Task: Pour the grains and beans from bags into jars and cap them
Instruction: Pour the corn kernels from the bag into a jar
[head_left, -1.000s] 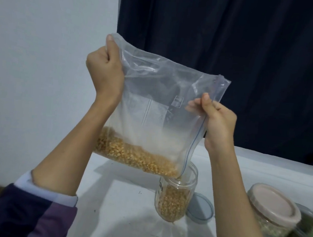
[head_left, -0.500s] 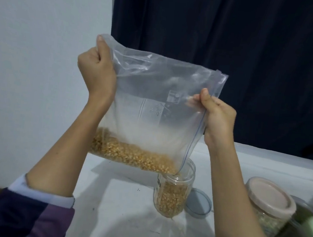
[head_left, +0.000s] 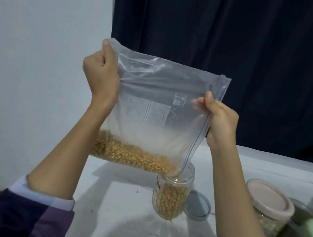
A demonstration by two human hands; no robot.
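A clear zip bag (head_left: 158, 111) hangs tilted in the air above the table, with yellow corn kernels (head_left: 129, 156) gathered along its lower edge. My left hand (head_left: 101, 73) grips the bag's upper left corner. My right hand (head_left: 221, 120) pinches the zip edge on the right. The bag's lowest corner dips into the mouth of an open glass jar (head_left: 172, 195), which stands on the white table (head_left: 117, 209) and is over half full of kernels. The jar's grey lid (head_left: 200, 206) lies flat just right of it.
At the right stands a capped jar with a pinkish lid (head_left: 269, 202) holding pale grains, with darker containers (head_left: 304, 231) beyond it at the frame edge. A dark curtain (head_left: 234, 40) hangs behind the table and a pale wall is at the left.
The bag and both hands stay in nearly the same pose over the jar. The kernels in the jar stand slightly higher.
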